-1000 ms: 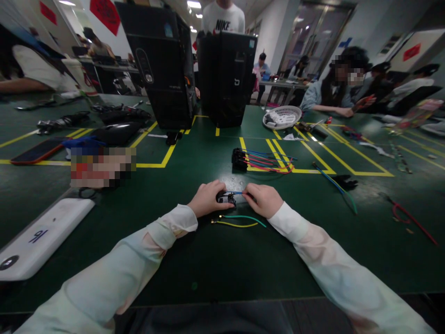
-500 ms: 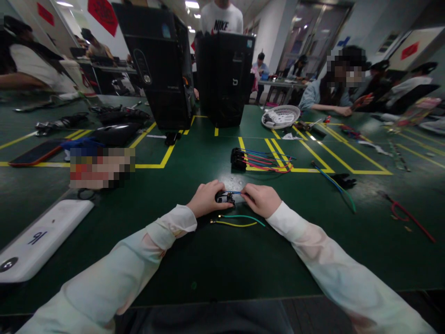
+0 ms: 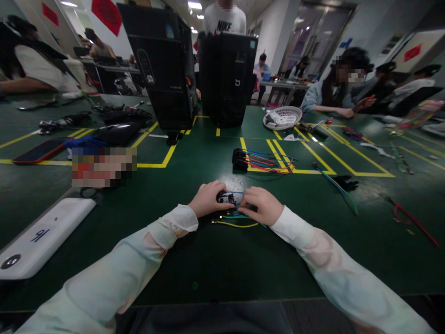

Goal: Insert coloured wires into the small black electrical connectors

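Note:
My left hand [image 3: 208,198] is closed around a small black plastic part [image 3: 227,199], with thumb and fingers on opposite sides of it. A blue wire [image 3: 237,192] runs from the part's upper side towards my right hand [image 3: 261,205]. The right hand's fingers are curled, and a gap shows between thumb and fingers, just right of the part. Beneath that thumb lie a blue wire end and a green wire [image 3: 227,217] with a metal tip. A yellow wire [image 3: 239,226] lies in front of them. The fingers partly hide the black part and the wires.
Behind my hands lies a black connector block [image 3: 239,159] with several coloured wires. Two black computer towers [image 3: 167,69] stand at the back. A white basket [image 3: 283,118], loose wires [image 3: 335,183] and a red cable [image 3: 413,220] are to the right; a white case [image 3: 47,236] lies left.
My right hand has moved slightly down, and its fingers have parted from the wire at the black part. A blue wire now shows beside the green one. My left hand keeps its hold.

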A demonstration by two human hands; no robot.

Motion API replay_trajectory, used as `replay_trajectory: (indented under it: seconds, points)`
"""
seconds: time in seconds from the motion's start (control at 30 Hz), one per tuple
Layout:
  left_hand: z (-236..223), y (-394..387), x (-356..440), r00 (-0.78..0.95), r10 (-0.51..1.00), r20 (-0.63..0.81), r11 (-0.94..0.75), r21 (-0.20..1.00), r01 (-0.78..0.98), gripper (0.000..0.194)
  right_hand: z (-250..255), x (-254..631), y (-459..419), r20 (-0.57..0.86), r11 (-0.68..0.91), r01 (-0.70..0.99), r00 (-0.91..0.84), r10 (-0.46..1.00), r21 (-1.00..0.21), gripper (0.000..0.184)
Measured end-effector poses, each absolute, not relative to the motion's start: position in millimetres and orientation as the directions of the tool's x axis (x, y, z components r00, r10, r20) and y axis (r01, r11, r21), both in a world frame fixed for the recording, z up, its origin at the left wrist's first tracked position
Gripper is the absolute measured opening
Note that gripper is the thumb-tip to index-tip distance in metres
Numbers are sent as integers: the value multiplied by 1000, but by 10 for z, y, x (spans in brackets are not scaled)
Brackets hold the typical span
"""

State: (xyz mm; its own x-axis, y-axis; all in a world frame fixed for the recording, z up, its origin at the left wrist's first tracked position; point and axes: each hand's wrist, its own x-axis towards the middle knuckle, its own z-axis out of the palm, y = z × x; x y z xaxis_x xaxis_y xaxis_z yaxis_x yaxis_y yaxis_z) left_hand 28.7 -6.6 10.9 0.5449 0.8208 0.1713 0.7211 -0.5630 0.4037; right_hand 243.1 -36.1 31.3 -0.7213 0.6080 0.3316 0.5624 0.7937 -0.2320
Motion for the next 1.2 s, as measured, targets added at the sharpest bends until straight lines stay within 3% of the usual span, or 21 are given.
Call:
replay_trajectory:
  seconds: [0.1, 0.2, 0.53, 0.83, 1.2]
  points:
    - [116, -73, 283, 544, 821, 172, -560, 427, 710, 46, 326, 2459, -320, 488, 727, 643, -567, 663, -241, 13]
    - [128, -76, 279, 543, 822, 173, -553, 474, 685, 50, 283, 2484, -280, 540, 699, 656, -492, 683, -286, 11]
    - [127, -76, 263, 555, 804, 214, -580, 493, 649, 41, 120, 2459, -254, 384, 661, 678, -545, 746, -322, 11]
    - [128, -59, 256, 566, 803, 189, -570, 524, 633, 40, 72, 2462, -214, 379, 652, 655, -532, 757, -382, 12]
    - [134, -84, 241, 636, 747, 193, -637, 482, 602, 41, 233, 2451, -343, 169, 597, 751, -574, 801, -282, 14]
